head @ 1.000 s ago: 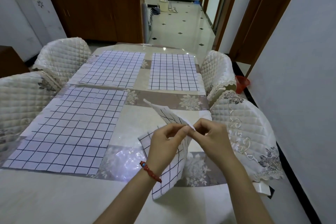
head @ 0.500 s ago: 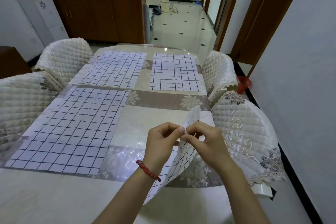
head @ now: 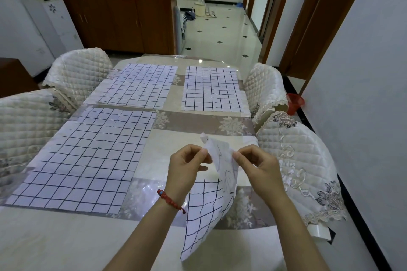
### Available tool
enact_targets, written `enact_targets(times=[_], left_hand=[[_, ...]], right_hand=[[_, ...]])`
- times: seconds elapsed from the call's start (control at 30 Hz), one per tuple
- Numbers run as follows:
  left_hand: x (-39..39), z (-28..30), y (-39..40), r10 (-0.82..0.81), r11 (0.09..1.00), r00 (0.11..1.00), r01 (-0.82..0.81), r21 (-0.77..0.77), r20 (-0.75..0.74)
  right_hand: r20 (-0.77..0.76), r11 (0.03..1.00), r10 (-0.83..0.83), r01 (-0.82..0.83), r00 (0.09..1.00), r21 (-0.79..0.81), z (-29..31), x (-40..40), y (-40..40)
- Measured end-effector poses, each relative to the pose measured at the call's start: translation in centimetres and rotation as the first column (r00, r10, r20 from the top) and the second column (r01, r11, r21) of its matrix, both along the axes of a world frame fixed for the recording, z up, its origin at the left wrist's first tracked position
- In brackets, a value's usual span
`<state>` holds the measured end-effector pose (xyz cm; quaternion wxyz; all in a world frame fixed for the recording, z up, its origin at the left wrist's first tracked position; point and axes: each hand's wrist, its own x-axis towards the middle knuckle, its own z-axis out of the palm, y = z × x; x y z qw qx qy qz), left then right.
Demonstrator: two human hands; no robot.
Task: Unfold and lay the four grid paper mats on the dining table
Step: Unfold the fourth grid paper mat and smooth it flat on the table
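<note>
Peeling the last folded mat (head: 206, 211) open is the step in hand. It hangs in the air over the bare patch of the dining table (head: 176, 141) at about five o'clock from the table's middle, its top edge pinched and its bottom corner dangling toward the near edge. The left hand (head: 185, 169) has thumb and forefinger pressed together on one layer; the right hand (head: 257, 167) nips the other layer the same way, the two grips close but apart, with a small flap sticking up between them. To do this well, I would draw the hands apart evenly toward nine and three o'clock, keeping the pinches at the very edge so the thin paper does not tear at its creases, then lower it flat. Its long axis now runs from twelve to six o'clock, curling as it hangs, grid side facing left. Outward, three mats already lie flat: one at nine o'clock (head: 83, 160), two at the far end (head: 138, 86) (head: 211, 89). Quilted chairs (head: 301, 158) flank the table.
</note>
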<state>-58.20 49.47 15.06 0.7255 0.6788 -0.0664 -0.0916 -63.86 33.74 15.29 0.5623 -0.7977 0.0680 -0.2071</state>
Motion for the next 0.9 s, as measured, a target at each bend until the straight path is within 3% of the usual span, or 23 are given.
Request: enact_targets(times=[0.13, 0.37, 0.6, 0.73, 0.9], left_hand=[[2.4, -0.2, 2.1, 0.147, 0.989, 0.989, -0.147, -0.018, -0.017], [9.9, -0.9, 7.1, 0.330, 0.940, 0.944, -0.328, 0.099, -0.011], [16.5, 1.8, 9.8, 0.408, 0.905, 0.912, -0.410, 0.112, 0.046], [18.9, 5.3, 12.6, 0.468, 0.868, 0.865, -0.488, 0.087, 0.182], [18.1, 7.3, 16.4, 0.506, 0.844, 0.806, -0.536, 0.017, 0.307]], right_hand=[[0.011, 0.983, -0.181, 0.180, 0.983, 0.042, 0.2, 0.1, -2.2], [-0.049, 0.935, -0.352, 0.348, 0.935, -0.065, 1.1, 4.1, -6.6], [-0.044, 0.917, -0.365, 0.351, 0.930, -0.189, 5.0, 10.2, -7.8], [0.071, 0.910, -0.382, 0.389, 0.921, -0.144, 8.7, 11.4, -7.8], [0.192, 0.930, -0.367, 0.353, 0.910, 0.104, 8.6, 10.4, -8.0]])
